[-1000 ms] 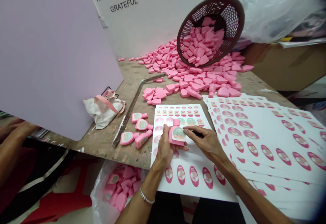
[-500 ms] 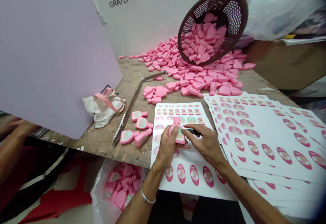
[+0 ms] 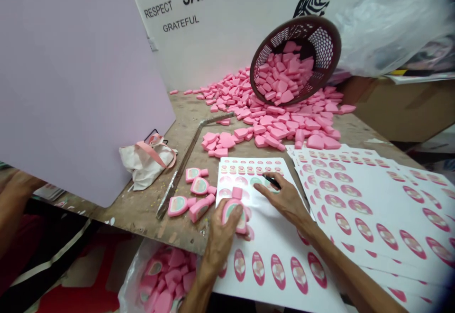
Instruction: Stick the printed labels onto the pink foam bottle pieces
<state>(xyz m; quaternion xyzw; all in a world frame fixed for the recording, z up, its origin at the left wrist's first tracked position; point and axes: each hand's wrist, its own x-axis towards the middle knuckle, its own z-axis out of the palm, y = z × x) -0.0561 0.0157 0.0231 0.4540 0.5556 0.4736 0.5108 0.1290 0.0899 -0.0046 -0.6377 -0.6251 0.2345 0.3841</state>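
My left hand (image 3: 222, 230) is closed round a pink foam bottle shape (image 3: 235, 211) with an oval sticker on its face, held just above the sticker sheet (image 3: 270, 237). My right hand (image 3: 284, 199) lies on that sheet with its fingers pinched on a thin black tool (image 3: 272, 181) whose tip points at the small stickers in the sheet's upper rows. Several stickered pink pieces (image 3: 194, 194) lie on the table left of the sheet.
A tipped brown basket (image 3: 329, 35) spills a big heap of pink foam pieces (image 3: 270, 118) at the back. Fanned sticker sheets (image 3: 373, 199) cover the right. A cloth pouch (image 3: 145, 161), a metal strip (image 3: 185, 154), a mauve board (image 3: 71, 76) and another person's arm (image 3: 14, 199) are left. A bag of pink pieces (image 3: 163, 275) hangs below.
My left hand has drawn the pink piece down and left, away from my right hand. My right hand has moved up the sheet. The view has tilted upward.
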